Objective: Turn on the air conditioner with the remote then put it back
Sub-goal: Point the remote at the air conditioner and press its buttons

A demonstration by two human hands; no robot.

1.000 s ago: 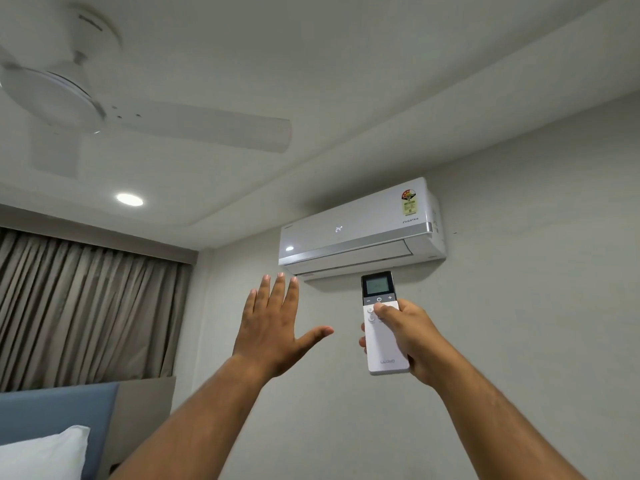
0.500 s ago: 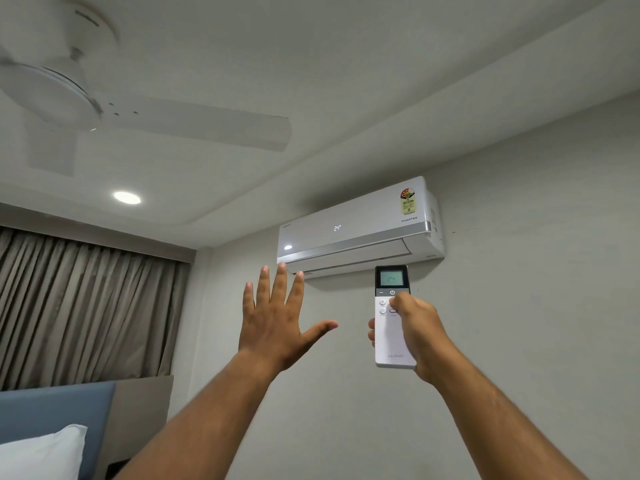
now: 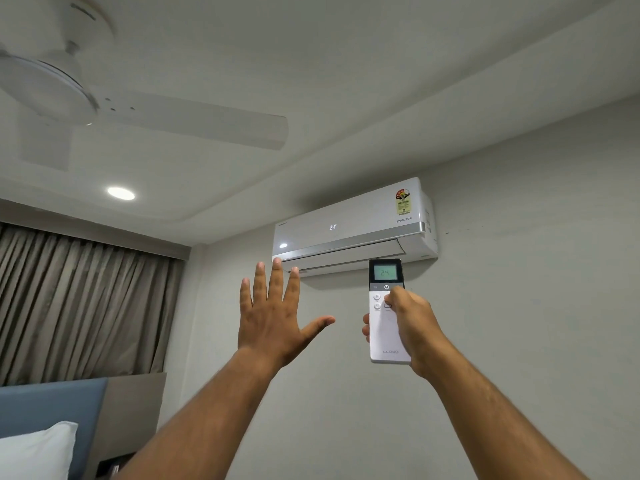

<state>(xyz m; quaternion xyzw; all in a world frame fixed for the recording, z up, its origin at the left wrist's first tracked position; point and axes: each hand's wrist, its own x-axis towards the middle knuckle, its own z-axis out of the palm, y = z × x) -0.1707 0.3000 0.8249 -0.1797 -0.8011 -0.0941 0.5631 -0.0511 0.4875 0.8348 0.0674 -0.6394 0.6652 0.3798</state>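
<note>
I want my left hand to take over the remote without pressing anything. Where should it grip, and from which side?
Grip the remote by its plain lower body, across the narrow edges, coming from its free left side. The right hand wraps the right edge, and the buttons and screen sit at the top. The left hand is open beside it.

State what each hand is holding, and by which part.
The right hand holds the remote by its white lower body, thumb near the upper buttons. The left hand is spread open, holding nothing.

Dim even light, ceiling downlight [image 3: 121,193] glowing, fan [image 3: 52,84] blurred
</note>
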